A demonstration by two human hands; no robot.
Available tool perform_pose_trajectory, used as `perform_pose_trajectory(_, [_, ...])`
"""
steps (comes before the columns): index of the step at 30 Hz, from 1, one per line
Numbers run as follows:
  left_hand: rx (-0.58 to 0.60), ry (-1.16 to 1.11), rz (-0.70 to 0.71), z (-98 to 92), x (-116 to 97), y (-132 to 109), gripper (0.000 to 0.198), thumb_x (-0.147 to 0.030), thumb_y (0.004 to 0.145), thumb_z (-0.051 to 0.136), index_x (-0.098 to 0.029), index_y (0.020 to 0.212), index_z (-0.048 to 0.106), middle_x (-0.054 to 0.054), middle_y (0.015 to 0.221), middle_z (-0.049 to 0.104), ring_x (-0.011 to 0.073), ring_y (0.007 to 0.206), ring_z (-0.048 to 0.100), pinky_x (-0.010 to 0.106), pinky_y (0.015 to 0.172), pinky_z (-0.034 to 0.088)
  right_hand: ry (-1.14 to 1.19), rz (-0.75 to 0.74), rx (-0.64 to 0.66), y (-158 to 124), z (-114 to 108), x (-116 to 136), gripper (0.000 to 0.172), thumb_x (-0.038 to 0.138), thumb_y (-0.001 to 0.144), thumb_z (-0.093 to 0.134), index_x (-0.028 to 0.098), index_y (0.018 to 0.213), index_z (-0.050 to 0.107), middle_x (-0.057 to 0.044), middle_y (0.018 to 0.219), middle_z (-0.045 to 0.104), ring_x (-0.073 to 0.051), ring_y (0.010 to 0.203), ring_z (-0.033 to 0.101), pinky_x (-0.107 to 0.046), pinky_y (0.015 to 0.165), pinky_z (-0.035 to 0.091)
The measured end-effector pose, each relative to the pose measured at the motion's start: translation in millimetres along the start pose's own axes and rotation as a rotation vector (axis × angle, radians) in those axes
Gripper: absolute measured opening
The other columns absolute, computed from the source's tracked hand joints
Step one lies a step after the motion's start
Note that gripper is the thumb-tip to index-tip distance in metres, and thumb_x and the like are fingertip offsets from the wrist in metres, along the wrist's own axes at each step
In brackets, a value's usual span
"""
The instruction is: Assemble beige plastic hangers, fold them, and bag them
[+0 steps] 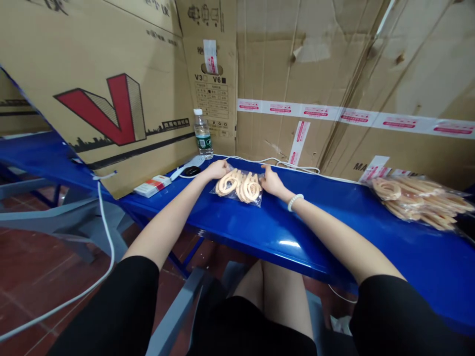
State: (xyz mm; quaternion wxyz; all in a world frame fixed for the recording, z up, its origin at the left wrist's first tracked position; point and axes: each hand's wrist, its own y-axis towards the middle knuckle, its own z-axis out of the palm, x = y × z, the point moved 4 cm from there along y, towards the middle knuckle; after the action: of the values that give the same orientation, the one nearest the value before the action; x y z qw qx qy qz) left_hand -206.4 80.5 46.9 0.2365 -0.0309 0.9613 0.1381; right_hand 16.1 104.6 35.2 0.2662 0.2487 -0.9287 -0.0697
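Note:
A clear plastic bag (239, 187) with several light wooden ring-shaped pieces inside lies in front of me on the blue table (230, 222). My left hand (218, 169) is closed on the bag's far left corner. On the other side, my right hand (273, 182) has its fingers curled at the bag's right edge, gripping it. The wooden pieces (228, 184) sit in two groups side by side within the plastic. A pale bracelet (295, 201) circles my right wrist.
More bagged wooden pieces (419, 198) lie at the right. Toward the left are a water bottle (203, 136), a small white-and-orange box (152, 186) and a black round object (192, 171). Cardboard walls (282, 64) enclose the back and left. A white cable (297, 167) runs along the back edge.

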Motion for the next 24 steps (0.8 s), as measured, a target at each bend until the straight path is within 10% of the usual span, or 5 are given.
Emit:
perform_pose_trajectory(12, [-0.142, 0.172, 0.112, 0.3, -1.0, -44.2, 0.049, -0.036, 0.098, 0.046, -0.011, 0.14, 0.053, 0.019, 0.131, 0.06, 0.0331, 0.125, 0.055, 0.045, 0.111, 0.04, -0.151, -0.099, -0.005, -23.9, -19.4, -9.3, 0.047, 0.033, 0.105, 0.041, 0.017, 0.149, 0.041, -0.019, 0.121, 0.065, -0.033, 0.111, 0.064, -0.045, 0.094, 0.051])
perform_pose_trajectory(19, [0.098, 0.274, 0.463, 19.4, -24.8, -131.1, 0.054, -0.055, 0.101, 0.039, -0.039, 0.152, 0.042, 0.007, 0.161, 0.04, 0.0349, 0.149, 0.032, 0.053, 0.113, 0.039, -0.238, -0.572, 0.108, -91.3, -5.0, 22.6, 0.046, 0.039, 0.102, 0.051, 0.018, 0.142, 0.052, -0.017, 0.126, 0.055, -0.029, 0.109, 0.057, -0.046, 0.099, 0.05])
perform_pose_trajectory(24, [0.163, 0.266, 0.416, 28.0, -4.5, -108.9, 0.059, -0.056, 0.101, 0.036, -0.035, 0.157, 0.035, 0.008, 0.167, 0.029, 0.0354, 0.155, 0.019, 0.058, 0.118, 0.031, -0.387, -0.502, 0.147, -67.9, 14.1, 33.4, 0.044, 0.031, 0.103, 0.048, 0.016, 0.145, 0.051, -0.018, 0.128, 0.055, -0.03, 0.114, 0.055, -0.044, 0.1, 0.049])
